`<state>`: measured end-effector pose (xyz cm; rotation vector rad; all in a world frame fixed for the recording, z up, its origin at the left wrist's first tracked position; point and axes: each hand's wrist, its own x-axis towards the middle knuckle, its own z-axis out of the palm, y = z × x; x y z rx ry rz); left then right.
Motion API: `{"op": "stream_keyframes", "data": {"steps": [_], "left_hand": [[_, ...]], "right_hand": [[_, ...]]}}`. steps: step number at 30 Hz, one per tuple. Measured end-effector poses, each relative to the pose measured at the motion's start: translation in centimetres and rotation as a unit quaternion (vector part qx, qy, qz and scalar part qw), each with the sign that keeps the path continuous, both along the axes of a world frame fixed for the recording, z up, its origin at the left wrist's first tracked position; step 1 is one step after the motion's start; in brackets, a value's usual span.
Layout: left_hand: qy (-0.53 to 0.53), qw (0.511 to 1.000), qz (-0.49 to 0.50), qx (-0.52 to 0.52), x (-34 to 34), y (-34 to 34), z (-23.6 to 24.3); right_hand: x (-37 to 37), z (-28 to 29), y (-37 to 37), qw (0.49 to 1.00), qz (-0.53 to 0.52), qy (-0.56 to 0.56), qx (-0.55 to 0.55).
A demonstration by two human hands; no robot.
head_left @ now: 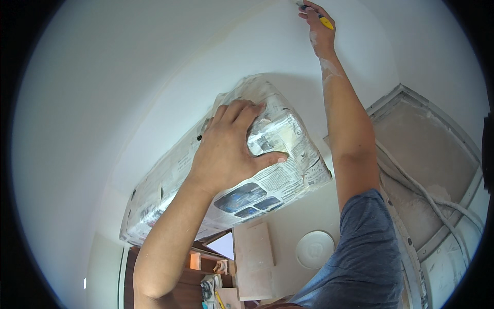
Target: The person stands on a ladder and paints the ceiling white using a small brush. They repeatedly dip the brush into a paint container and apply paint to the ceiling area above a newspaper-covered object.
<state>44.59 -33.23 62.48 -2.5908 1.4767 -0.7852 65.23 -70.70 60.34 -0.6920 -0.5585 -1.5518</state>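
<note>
A long, box-shaped unit [293, 170] wrapped in newspaper and clear plastic sits against the white wall. My left hand [234, 136] rests on this wrapping with its fingers spread and its thumb out to the right, holding nothing. My right arm is stretched far up along the wall. In my right hand [320, 31] is a slim tool [326, 22] with a yellow-and-black handle, its far end close to the wall surface. That end is too small to make out. White smears mark my right wrist and forearm.
White wall [170, 46] curves around the unit. At the right, a metal-framed recess [422, 154] has pale cables [417, 185] hanging across it. Far below are a round white lid-like disc [315, 249], a pale board [253, 260] and brown shelving [208, 265] with assorted items.
</note>
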Motion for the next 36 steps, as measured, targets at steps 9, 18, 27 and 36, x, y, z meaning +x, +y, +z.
{"op": "stream_keyframes", "data": {"steps": [9, 18, 27, 36], "left_hand": [[-0.02, 0.999, -0.029, -0.021, 0.4, 0.1, -0.4], [-0.018, 0.999, -0.036, -0.02, 0.2, -0.1, -0.1], [-0.024, 0.997, -0.061, -0.048, 0.6, 0.0, -0.8], [-0.094, 0.99, -0.048, -0.095, -2.1, 1.0, -2.1]], "right_hand": [[-0.9, 0.2, 5.5, 0.995, -0.046, 0.079, -0.036], [-5.1, -1.3, 8.4, 0.991, 0.088, 0.072, -0.068], [-20.1, -13.3, 9.4, 0.993, -0.008, 0.026, 0.118], [-33.7, -28.8, 22.1, 0.914, -0.101, 0.387, 0.068]]}}
